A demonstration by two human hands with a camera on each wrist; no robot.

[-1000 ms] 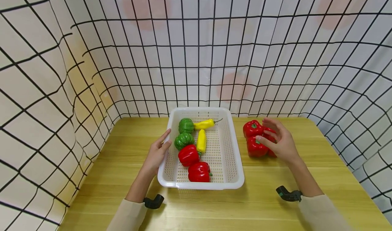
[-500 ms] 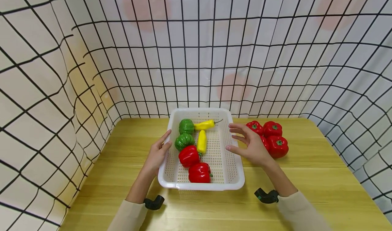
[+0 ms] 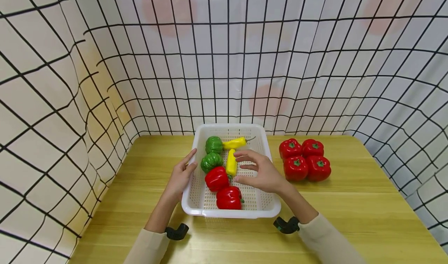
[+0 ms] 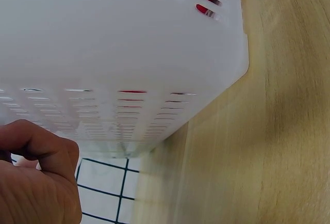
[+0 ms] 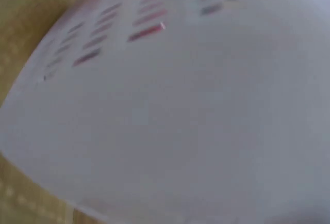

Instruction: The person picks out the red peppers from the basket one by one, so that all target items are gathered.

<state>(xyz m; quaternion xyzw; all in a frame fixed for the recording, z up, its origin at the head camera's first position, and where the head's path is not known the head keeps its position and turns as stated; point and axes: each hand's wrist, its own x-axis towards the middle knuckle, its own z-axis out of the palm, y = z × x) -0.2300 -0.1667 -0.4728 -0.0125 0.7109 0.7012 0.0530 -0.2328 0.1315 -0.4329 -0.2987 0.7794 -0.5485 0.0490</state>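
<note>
A white plastic basket (image 3: 266, 178) stands on the table. Inside it lie two green ribbed vegetables, like small pumpkins (image 3: 211, 162), two yellow peppers (image 3: 231, 163) and two red bell peppers (image 3: 229, 198). At the basket's left rim my left hand (image 3: 180, 178) holds on, thumb by the edge; in the left wrist view the hand (image 4: 41, 177) is beside the slotted outer wall. Over the basket's right half hovers my right hand (image 3: 260, 172), fingers apart and gently bent, holding nothing; its fingertips are near the lower yellow pepper. The right wrist view shows only the basket wall (image 5: 180, 115), blurred.
Several red bell peppers (image 3: 304, 161) stand grouped on the wooden table (image 3: 350, 201), right of the basket. A white cloth with a black grid (image 3: 234, 62) rises behind the table and along both sides.
My right hand has moved left, from the red bell pepper group to over the basket, carrying nothing. The left hand stays at the rim. The vegetables in the basket lie as before.
</note>
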